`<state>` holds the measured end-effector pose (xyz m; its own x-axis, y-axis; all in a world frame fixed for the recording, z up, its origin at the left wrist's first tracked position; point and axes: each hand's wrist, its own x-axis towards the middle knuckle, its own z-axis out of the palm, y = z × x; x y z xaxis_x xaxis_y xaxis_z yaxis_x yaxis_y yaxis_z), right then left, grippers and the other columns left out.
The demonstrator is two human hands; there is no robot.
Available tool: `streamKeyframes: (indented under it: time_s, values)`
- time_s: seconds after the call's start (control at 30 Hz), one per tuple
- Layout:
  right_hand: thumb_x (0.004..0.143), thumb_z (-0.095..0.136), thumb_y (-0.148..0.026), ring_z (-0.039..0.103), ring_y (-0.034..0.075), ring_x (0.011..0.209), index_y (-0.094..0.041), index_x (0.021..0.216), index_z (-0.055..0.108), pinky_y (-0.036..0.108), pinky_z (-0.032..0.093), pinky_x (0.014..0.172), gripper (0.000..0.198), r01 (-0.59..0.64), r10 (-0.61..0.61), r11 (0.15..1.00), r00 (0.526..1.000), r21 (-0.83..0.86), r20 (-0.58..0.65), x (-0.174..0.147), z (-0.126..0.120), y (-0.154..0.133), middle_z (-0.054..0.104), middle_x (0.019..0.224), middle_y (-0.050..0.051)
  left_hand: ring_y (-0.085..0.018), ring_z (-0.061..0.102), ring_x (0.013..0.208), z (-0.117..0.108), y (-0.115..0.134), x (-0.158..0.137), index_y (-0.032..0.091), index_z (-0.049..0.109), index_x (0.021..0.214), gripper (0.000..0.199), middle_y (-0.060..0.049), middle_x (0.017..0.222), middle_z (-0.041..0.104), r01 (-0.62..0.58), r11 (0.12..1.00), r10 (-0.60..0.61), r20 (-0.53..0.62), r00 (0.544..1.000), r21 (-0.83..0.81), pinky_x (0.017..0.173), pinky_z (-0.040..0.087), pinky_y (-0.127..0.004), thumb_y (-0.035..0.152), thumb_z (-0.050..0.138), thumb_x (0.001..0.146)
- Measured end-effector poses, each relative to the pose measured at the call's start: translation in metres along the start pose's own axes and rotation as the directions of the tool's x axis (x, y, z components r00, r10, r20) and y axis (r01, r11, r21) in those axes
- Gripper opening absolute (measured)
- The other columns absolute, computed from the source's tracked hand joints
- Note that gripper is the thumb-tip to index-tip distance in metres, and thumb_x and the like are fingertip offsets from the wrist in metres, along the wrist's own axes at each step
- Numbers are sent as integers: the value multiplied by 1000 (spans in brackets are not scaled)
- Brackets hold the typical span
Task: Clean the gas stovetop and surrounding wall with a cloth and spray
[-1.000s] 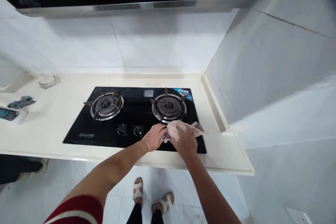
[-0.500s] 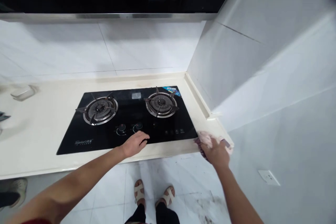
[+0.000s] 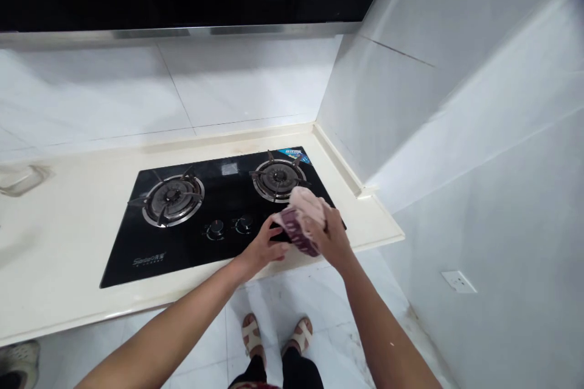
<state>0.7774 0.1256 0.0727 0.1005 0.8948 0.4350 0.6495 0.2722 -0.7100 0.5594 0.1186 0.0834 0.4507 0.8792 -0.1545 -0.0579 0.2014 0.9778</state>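
A crumpled pink and purple cloth [image 3: 306,213] is gripped in my right hand [image 3: 333,237], above the front right part of the black gas stove [image 3: 182,249]. My left hand [image 3: 264,249] is just left of the cloth, over the stove's front edge. Its fingers are apart and reach toward the cloth; whether the fingertips touch it I cannot tell. Behind the cloth is the right burner [image 3: 279,179]. The left burner [image 3: 173,199] and two control knobs [image 3: 216,229] lie farther left.
A cream countertop [image 3: 59,243] surrounds the stove. The black range hood [image 3: 182,0] hangs above. A grey-white wall [image 3: 456,194] with a socket [image 3: 458,282] stands on the right. A clear dish [image 3: 22,181] sits at the left. Another person's shoe [image 3: 20,361] shows at the lower left.
My right hand has lifted the cloth from the counter's right corner and brought it left over the stove. My left hand has moved right, close to the cloth. The view has shifted slightly.
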Motion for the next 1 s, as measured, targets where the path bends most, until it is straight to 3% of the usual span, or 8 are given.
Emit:
streamKeyframes:
  time_s: [0.1, 0.23, 0.33, 0.47, 0.6, 0.67, 0.8, 1.0]
  values:
    - [90, 49, -57, 55, 23, 104, -21, 116, 63, 37, 48, 93, 46, 82, -92, 989, 993, 123, 77, 17, 18, -14, 56, 112, 11, -19, 65, 92, 8, 9, 39, 20, 60, 119, 56, -9, 107, 68, -230, 968, 241, -117, 963, 99, 79, 53, -33, 51, 75, 75]
    - [77, 58, -72, 51, 20, 77, -21, 59, 49, 32, 47, 73, 54, -222, 222, 972, 975, 75, 3, 37, 20, 26, 50, 73, 4, -15, 59, 74, -16, 23, 75, 16, 64, 88, 27, -3, 81, 65, -313, 886, 418, -296, 859, 342, 70, 50, -29, 43, 66, 82]
    - [76, 56, -76, 41, 14, 59, -24, 52, 34, 29, 39, 58, 61, -357, 358, 933, 934, 51, -12, 37, 11, 63, 37, 56, -3, -16, 58, 81, -35, 30, 82, 18, 63, 94, 19, -3, 87, 62, -311, 847, 474, -347, 809, 431, 80, 49, -31, 34, 63, 83]
    - [82, 43, -77, 46, 15, 58, -22, 65, 46, 28, 39, 55, 58, -443, 446, 894, 895, 69, -29, 15, -3, 93, 47, 60, -1, -23, 56, 104, -41, 21, 69, 20, 55, 123, 46, -7, 111, 59, -242, 680, 575, -298, 762, 692, 97, 45, -40, 20, 65, 78]
    - [77, 54, -71, 57, 19, 77, -18, 95, 59, 32, 47, 67, 56, -416, 421, 906, 905, 81, -60, -7, -13, 101, 62, 98, 8, -32, 43, 129, -30, -5, 53, 22, 49, 135, 63, -14, 135, 50, -269, 210, 560, 110, 821, 940, 109, 35, -51, 13, 65, 75]
    - [77, 61, -59, 59, 22, 94, -20, 112, 60, 35, 47, 78, 52, -290, 289, 956, 957, 48, 17, -12, -11, 92, 58, 119, 11, -35, 43, 130, -22, -18, 52, 23, 51, 132, 63, -14, 137, 49, -329, 112, 425, 254, 869, 938, 109, 35, -54, 15, 70, 72]
    - [75, 73, -40, 52, 27, 112, -27, 133, 52, 41, 42, 90, 64, -101, 149, 966, 970, -238, 192, -9, 10, 65, 53, 126, 11, -34, 48, 123, -13, -41, 65, 22, 54, 129, 59, -15, 132, 50, -253, 141, 303, 202, 931, 957, 103, 42, -53, 13, 70, 73]
    - [75, 62, -23, 56, 20, 84, -21, 87, 64, 32, 42, 79, 13, -408, 408, 913, 913, 11, 2, 14, -5, 89, 60, 89, 5, -27, 47, 122, -24, -42, 73, 25, 42, 138, 59, -10, 124, 51, -183, 219, 379, 89, 921, 959, 99, 49, -45, 9, 52, 82]
